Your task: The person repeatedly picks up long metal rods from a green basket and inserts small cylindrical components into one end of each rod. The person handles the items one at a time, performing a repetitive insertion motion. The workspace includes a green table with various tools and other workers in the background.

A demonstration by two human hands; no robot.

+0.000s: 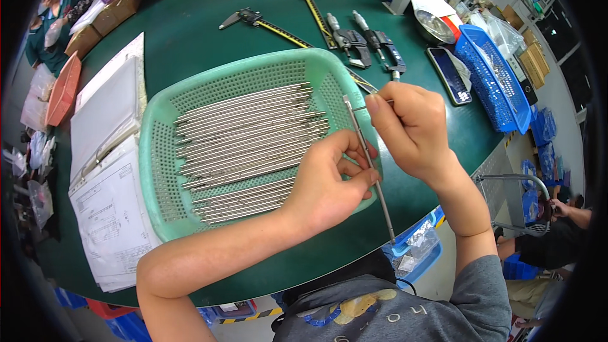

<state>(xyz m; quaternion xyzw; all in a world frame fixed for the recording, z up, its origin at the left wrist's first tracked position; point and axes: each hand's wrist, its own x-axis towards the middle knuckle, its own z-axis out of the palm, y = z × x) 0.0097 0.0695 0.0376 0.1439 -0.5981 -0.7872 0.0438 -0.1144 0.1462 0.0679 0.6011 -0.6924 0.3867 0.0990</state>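
A long thin metal rod (382,199) is pinched in the fingers of my left hand (329,180), slanting from its far tip down past the table's front edge. My right hand (411,126) is closed around a thin metal pin (360,109), whose tip meets the rod's side near its far end; whether it enters a hole is too small to tell. Beneath and left of my hands sits a green perforated basket (149,171). Inside it, several similar metal rods (247,123) lie side by side in two groups.
Beyond the basket lie two calipers (316,16) (269,27) and two micrometers (347,39) (383,43). To the right are a phone (449,75) and a blue basket (491,82). An open binder with drawings (107,209) lies left. Other people (60,19) are at the edges.
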